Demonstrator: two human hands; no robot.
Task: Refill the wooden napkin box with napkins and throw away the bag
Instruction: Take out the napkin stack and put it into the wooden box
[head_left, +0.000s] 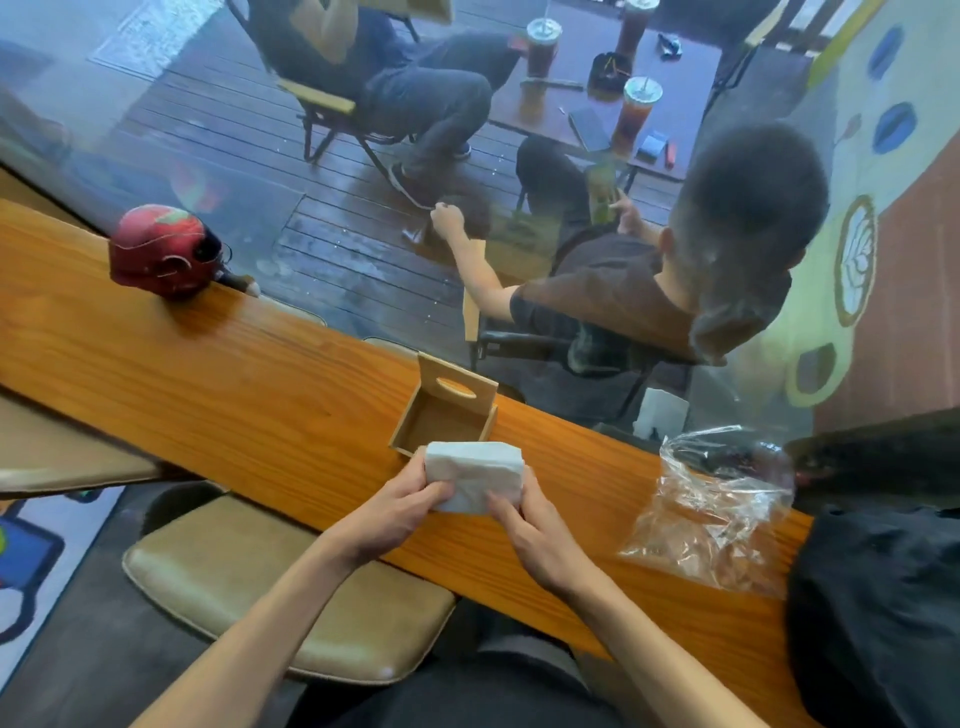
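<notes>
Nearest the seated person, above the near edge of the long wooden surface (218, 395), both hands hold one white napkin stack (474, 474) between them. Left hand (400, 512) grips its left end, fingers curled round the side; right hand (524, 525) pinches the right end from below, thumb on the front face. Each grip is closed on the napkins, neither spread. The stack's long axis runs left to right, roughly level.

Just beyond the stack, touching or nearly so in this view, stands the wooden napkin box (444, 415). It lies straight ahead of the hands, away from the body, open at the top, its slotted lid (457, 383) tilted up at the far side. I judge the coming move a short push forward and down, both hands equally near. The stack hides the box's near wall, so I cannot tell whether any napkins lie inside.

Off to the right, well apart from the box, the clear plastic bag (711, 514) lies crumpled on the surface, the right hand nearer to it. A dark bundle (878, 597) beside it is cut off by the frame edge. Farther left sits a red helmet-shaped toy (163, 252).
</notes>
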